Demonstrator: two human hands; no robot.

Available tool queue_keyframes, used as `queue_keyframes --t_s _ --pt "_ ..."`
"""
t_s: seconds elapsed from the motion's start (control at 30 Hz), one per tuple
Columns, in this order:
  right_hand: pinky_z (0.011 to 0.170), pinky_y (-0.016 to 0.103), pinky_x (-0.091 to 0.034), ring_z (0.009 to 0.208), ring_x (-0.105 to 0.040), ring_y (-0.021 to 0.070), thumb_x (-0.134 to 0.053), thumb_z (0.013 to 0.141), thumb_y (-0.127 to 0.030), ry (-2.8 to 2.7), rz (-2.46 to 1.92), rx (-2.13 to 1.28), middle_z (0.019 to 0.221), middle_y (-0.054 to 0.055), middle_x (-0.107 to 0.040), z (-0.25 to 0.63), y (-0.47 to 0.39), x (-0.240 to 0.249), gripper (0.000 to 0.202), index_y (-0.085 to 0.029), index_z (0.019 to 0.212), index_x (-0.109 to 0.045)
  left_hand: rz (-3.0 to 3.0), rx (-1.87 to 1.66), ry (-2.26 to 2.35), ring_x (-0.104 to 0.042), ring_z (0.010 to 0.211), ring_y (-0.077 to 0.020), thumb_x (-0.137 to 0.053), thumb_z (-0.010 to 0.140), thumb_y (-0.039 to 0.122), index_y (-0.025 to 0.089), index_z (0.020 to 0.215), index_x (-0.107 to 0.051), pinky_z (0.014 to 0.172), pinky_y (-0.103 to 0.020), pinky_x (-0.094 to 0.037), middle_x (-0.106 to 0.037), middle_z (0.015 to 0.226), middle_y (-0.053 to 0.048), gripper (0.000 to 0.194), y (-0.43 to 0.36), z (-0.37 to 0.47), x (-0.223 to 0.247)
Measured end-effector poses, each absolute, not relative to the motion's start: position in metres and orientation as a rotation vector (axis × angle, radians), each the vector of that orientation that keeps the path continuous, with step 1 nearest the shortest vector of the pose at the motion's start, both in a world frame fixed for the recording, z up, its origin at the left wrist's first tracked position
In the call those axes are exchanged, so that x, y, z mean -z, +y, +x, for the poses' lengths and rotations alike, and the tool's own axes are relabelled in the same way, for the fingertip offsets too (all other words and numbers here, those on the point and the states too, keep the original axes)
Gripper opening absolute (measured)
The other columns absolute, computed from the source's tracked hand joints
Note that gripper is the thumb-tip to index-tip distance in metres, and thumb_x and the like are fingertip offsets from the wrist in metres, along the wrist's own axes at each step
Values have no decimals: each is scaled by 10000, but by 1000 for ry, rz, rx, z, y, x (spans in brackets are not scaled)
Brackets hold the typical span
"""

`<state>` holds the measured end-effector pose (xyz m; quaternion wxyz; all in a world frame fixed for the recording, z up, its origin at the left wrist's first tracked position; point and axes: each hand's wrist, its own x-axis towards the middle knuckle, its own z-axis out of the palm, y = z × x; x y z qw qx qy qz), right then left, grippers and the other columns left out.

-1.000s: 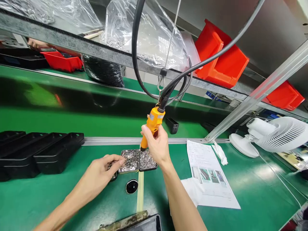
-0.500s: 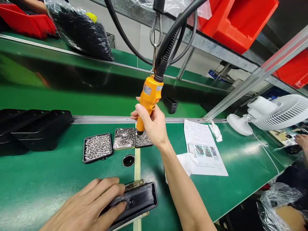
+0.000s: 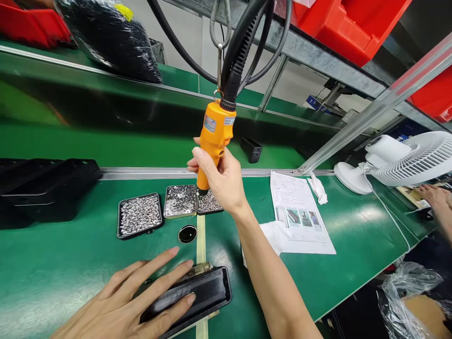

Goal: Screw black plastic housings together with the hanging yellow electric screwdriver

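Note:
My right hand (image 3: 222, 179) is wrapped round a yellow electric screwdriver (image 3: 214, 132) that hangs by a metal clip below black cables. The screwdriver's lower end points at a small tray of tiny metal parts (image 3: 209, 202), and its tip is hard to make out. My left hand (image 3: 141, 296) lies over a long black plastic housing (image 3: 208, 287), fingers stretched and spread across it. The housing rests in a worn holder (image 3: 199, 269) on the bench. Beyond my left fingers is a round black disc with a shiny rim (image 3: 187, 234).
Two more trays of metal parts, one black-rimmed (image 3: 140, 214) and one square (image 3: 180, 200), stand left of the small tray. Black bins (image 3: 52, 193) are at left. A printed sheet (image 3: 300, 212), white cloth (image 3: 275, 235) and white fan (image 3: 409, 160) are at right. Another person's hand (image 3: 434, 193) shows far right.
My left fingers have straightened and spread over the black housing, where before they were bent against it. My right hand still holds the screwdriver over the trays. The view has shifted slightly.

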<state>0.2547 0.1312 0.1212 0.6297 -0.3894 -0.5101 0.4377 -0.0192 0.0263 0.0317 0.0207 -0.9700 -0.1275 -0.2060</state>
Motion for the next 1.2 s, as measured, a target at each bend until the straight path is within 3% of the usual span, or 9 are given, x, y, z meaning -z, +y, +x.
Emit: queue_keyframes --t_s 0.13,0.23,0.33,0.4,0.47,0.6,0.77,1.07,1.2 --pt "907 435 -679 884 -787 235 -871 962 -643 -1187 -900 -1017 937 10 -768 256 131 -120 463 -271 1219 -774 -2991 617 -307 -148 1791 -428 -534 1067 771 403 1560 -664 1370 -514 -149 -427 1852 -50 628 24 -20 -29" --pt "851 397 -667 841 -769 213 -892 953 -604 -1191 -920 -1018 925 3 -758 256 131 -121 482 -268 1277 -771 -3062 801 -486 -327 1721 -372 -483 1144 621 349 1593 -625 1303 -453 -307 -561 1745 -52 544 28 -26 -32" --pt "709 333 -626 704 -699 169 -907 941 -543 -1189 -951 -1002 811 -26 -718 254 129 -125 485 -244 1296 -768 -3027 1045 -1042 -568 1489 -284 -527 1157 456 369 1427 -693 1207 -420 -445 -729 1483 -11 328 53 -37 -36" --pt "616 294 -582 591 -618 137 -878 958 -502 -1192 -956 -1007 690 -66 -657 252 127 -129 435 -225 1276 -772 -2898 1044 -1245 -648 1260 -280 -592 1133 462 368 1240 -748 1078 -428 -499 -788 1267 -3 212 82 -44 -33" --pt "584 263 -567 537 -584 116 -853 971 -461 -1193 -942 -1025 626 -94 -619 251 124 -133 408 -221 1292 -773 -2828 974 -1326 -647 1105 -298 -579 1134 483 332 1144 -776 982 -465 -494 -806 1136 -22 249 111 -47 -24" --pt "596 253 -610 521 -633 117 -869 960 -443 -1179 -867 -1106 612 -97 -651 249 118 -139 439 -230 1329 -761 -2811 773 -1375 -626 1042 -289 -630 1106 468 277 1122 -794 890 -445 -495 -770 1067 -50 253 146 -38 -1" --pt "567 252 -630 530 -686 135 -886 933 -431 -1148 -835 -1194 650 -70 -715 245 109 -148 448 -229 1306 -742 -2821 559 -1371 -657 984 -201 -722 1073 376 193 1052 -730 900 -390 -560 -696 1024 -18 185 152 -29 8" --pt "563 218 -601 532 -670 114 -871 931 -389 -1154 -829 -1213 642 -75 -706 236 101 -159 426 -217 1292 -724 -2824 484 -1449 -682 1006 -211 -706 1090 431 197 1151 -724 921 -414 -584 -712 1057 -26 243 151 -29 0" --pt "567 221 -607 533 -663 113 -833 951 -369 -1144 -854 -1198 643 -81 -697 236 100 -159 399 -221 1303 -716 -2846 499 -1503 -685 994 -207 -707 1087 435 192 1092 -731 927 -415 -584 -713 1028 -22 245 152 -24 1"
